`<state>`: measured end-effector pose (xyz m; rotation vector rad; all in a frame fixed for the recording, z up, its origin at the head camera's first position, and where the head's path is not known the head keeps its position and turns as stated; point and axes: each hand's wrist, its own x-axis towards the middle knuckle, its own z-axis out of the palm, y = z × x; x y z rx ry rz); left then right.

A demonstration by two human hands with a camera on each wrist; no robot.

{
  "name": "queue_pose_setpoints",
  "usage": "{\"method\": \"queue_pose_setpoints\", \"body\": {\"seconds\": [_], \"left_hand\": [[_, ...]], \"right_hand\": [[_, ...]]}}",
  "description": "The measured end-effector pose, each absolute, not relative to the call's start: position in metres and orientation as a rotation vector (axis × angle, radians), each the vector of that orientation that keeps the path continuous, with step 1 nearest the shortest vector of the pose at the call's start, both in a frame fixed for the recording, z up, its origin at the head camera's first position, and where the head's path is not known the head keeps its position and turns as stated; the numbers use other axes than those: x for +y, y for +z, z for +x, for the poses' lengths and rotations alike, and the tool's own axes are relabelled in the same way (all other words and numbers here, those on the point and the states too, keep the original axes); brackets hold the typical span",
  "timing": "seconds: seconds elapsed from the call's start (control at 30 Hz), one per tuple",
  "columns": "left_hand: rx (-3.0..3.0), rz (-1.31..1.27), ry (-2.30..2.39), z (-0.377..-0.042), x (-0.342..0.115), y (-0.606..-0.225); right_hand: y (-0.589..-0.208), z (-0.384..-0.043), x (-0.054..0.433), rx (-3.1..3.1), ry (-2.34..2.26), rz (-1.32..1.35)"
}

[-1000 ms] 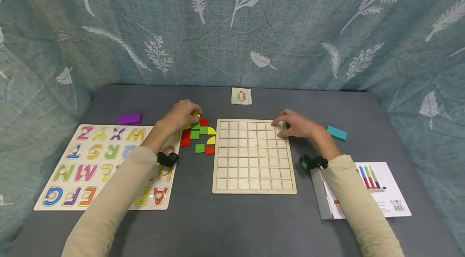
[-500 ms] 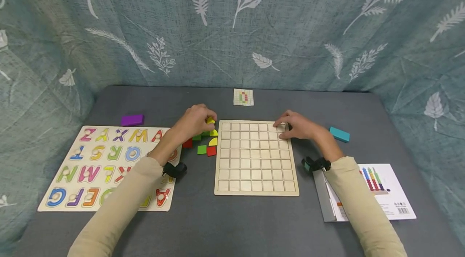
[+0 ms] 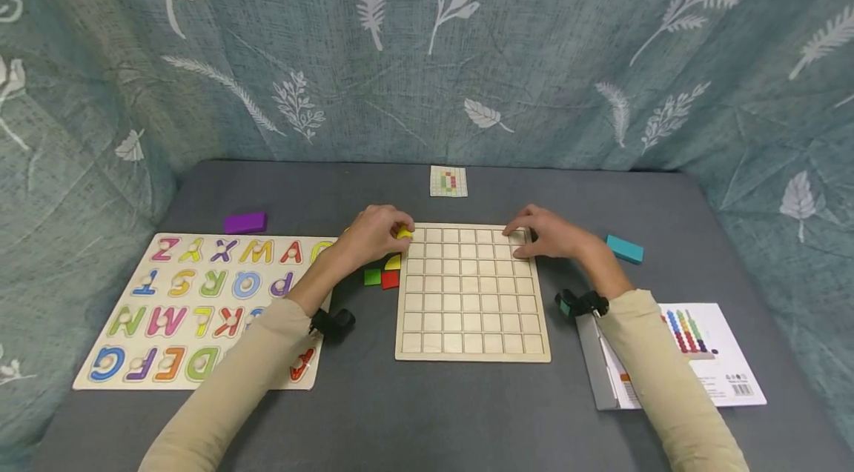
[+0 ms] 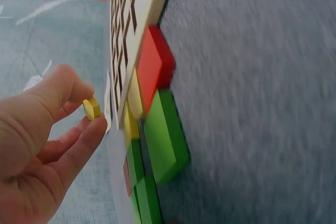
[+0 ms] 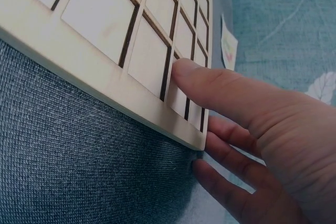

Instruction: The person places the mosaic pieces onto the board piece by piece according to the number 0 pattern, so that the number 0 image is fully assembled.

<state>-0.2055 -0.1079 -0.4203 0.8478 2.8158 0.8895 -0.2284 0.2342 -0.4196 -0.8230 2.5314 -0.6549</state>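
Note:
My left hand (image 3: 372, 235) pinches a small yellow tile (image 4: 92, 109) between thumb and fingertips, just over the upper left corner of the wooden grid board (image 3: 471, 284). The left wrist view shows the tile apart from the board's edge. At the board's upper right corner rests my right hand (image 3: 551, 232), its thumb (image 5: 197, 77) on the grid and the other fingers along the outer edge. Beside the board's left edge lie a red tile (image 3: 390, 279), a green tile (image 3: 372, 277) and a yellow quarter-round tile (image 3: 394, 262); more green tiles (image 4: 149, 200) are partly hidden behind the left hand.
A letter puzzle board (image 3: 156, 294) lies at the left under my forearm, with a purple block (image 3: 245, 223) behind it. A small pattern card (image 3: 448, 181) is beyond the grid. To the right are a teal block (image 3: 625, 249) and a white box (image 3: 723, 353).
My left hand has carried the yellow tile rightward and nearer, from above the loose tiles to the board's upper left corner. The right hand stays at its corner.

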Motion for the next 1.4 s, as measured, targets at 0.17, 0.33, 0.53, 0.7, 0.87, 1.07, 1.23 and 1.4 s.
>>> {"method": "queue_pose_setpoints", "body": {"seconds": [0.17, 0.33, 0.53, 0.7, 0.87, 1.07, 1.23, 1.4], "left_hand": [[2.782, 0.875, 0.895, -0.202, -0.096, -0.421], [2.742, 0.929, 0.838, -0.198, -0.082, -0.425], [2.754, 0.93, 0.848, -0.198, -0.072, -0.428], [2.756, 0.96, 0.83, -0.199, -0.064, -0.428], [2.708, 1.049, 0.786, -0.198, -0.051, -0.428], [2.709, 1.085, 0.725, -0.197, -0.043, -0.427], [2.682, 1.108, 0.716, -0.196, -0.041, -0.425], [2.686, 1.104, 0.695, -0.198, -0.04, -0.425]], "right_hand": [[-0.422, -0.229, 0.236, 2.525, -0.657, -0.84], [-0.422, -0.228, 0.236, 2.512, -0.656, -0.839], [-0.422, -0.229, 0.234, 2.509, -0.659, -0.838], [-0.422, -0.23, 0.234, 2.528, -0.659, -0.824], [-0.421, -0.23, 0.234, 2.532, -0.653, -0.804], [-0.421, -0.23, 0.234, 2.521, -0.665, -0.809], [-0.421, -0.23, 0.235, 2.512, -0.668, -0.809], [-0.421, -0.23, 0.235, 2.513, -0.663, -0.805]]}}
